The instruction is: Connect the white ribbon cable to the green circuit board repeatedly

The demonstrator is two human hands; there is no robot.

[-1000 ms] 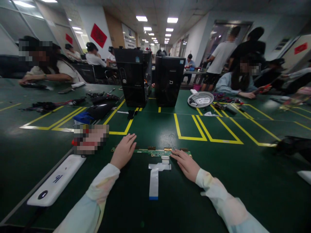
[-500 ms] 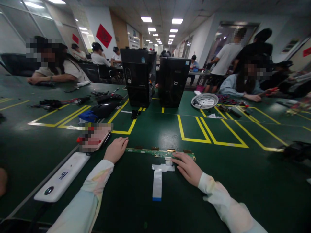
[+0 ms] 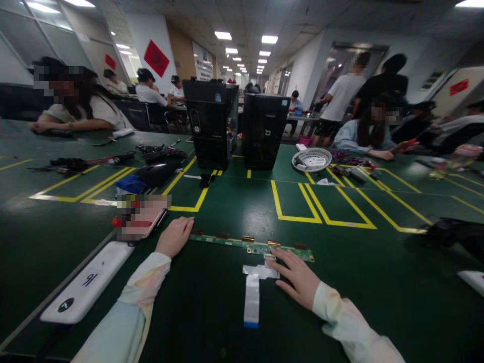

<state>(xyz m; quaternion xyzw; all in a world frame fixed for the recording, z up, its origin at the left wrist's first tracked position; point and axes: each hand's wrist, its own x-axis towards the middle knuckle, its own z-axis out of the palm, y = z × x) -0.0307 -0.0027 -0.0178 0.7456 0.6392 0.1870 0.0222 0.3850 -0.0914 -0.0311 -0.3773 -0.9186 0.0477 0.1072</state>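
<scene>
A long, narrow green circuit board [image 3: 230, 241] with copper-coloured tabs lies across the green table in front of me, its right end slightly nearer to me. My left hand [image 3: 174, 237] has its fingers closed at the board's left end, which they partly cover. Over the right part, my right hand [image 3: 297, 275] rests with its fingers apart, the fingertips at the small white connector on the board's near edge. From that connector a folded white flat ribbon cable [image 3: 252, 297] runs towards me and ends in a blue strip.
A white power bank [image 3: 88, 282] and a phone [image 3: 141, 217] lie to my left. Two black computer towers [image 3: 209, 126] stand ahead. A white basket [image 3: 312, 160] and cables [image 3: 71, 165] are farther off. Other people sit across the table, and yellow tape [image 3: 298, 219] marks its surface.
The view has turned a little to the right. The board's right end and the ribbon cable have come slightly towards me, and my right hand's fingers have spread more.
</scene>
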